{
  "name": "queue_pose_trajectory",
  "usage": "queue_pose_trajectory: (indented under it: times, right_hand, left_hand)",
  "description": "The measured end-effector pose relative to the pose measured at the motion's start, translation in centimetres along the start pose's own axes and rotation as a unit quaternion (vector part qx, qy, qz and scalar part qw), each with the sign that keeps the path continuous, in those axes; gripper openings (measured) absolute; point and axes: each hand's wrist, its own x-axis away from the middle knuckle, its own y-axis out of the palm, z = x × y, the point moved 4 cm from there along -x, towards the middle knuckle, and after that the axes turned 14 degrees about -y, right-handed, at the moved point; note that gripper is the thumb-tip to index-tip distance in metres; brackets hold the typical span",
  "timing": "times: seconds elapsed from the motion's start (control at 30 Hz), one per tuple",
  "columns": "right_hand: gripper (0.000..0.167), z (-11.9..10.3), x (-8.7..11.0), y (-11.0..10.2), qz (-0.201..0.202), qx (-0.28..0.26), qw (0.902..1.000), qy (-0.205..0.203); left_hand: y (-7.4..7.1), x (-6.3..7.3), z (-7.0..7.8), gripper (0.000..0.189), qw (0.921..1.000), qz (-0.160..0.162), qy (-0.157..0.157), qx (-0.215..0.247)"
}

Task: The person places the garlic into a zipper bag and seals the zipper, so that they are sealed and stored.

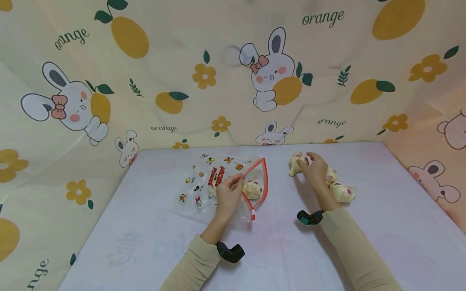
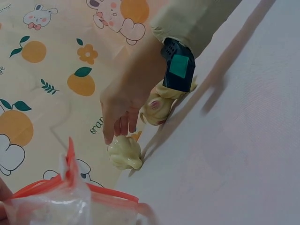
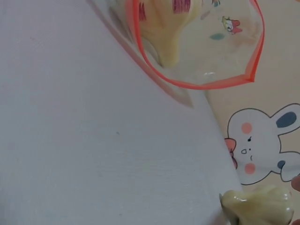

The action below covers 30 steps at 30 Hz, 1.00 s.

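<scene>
My left hand (image 1: 228, 196) pinches the upper side of the mouth of a clear zip bag (image 1: 196, 208) with a red zip edge and cartoon prints. The mouth gapes toward the right. Inside lies a cream, lumpy garlic bulb (image 1: 252, 190) with purple marks, also visible through the mouth in the right wrist view. To the right of the bag, my right hand (image 1: 316, 171) grips another garlic bulb (image 1: 296, 165) with its fingertips. That bulb (image 2: 124, 153) looks glossy in the left wrist view. In the right wrist view, only fingertips show at the right edge.
Two more garlic bulbs, one behind my right wrist (image 1: 331, 176) and one nearer (image 1: 342, 192), lie together on the white table (image 1: 276, 258). A cream cloth (image 1: 225, 32) printed with rabbits and oranges stands behind the table and along its sides.
</scene>
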Motion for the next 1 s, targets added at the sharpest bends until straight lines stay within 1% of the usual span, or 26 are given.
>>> queue_pose_trajectory:
  times: [0.43, 0.7, 0.8, 1.0]
  right_hand:
    - [0.061, 1.5, -0.5, 1.1, -0.04, 0.002, 0.9987, 0.032]
    - [0.06, 2.0, -0.5, 1.6, -0.041, 0.004, 0.9985, 0.038]
    - [0.059, 2.1, -0.4, 1.8, -0.043, 0.003, 0.9983, 0.04]
    - [0.058, 1.7, -0.2, 1.9, -0.047, 0.002, 0.9982, 0.037]
  left_hand:
    - [0.1, -0.1, 0.5, 0.027, 0.9999, 0.001, -0.016, -0.001]
    - [0.2, -0.2, 0.6, 0.027, 0.9996, 0.002, -0.027, -0.007]
    - [0.2, -0.2, 0.6, 0.027, 0.9996, 0.005, -0.026, -0.011]
    - [0.1, -0.3, 0.4, 0.027, 0.9997, -0.002, -0.024, 0.003]
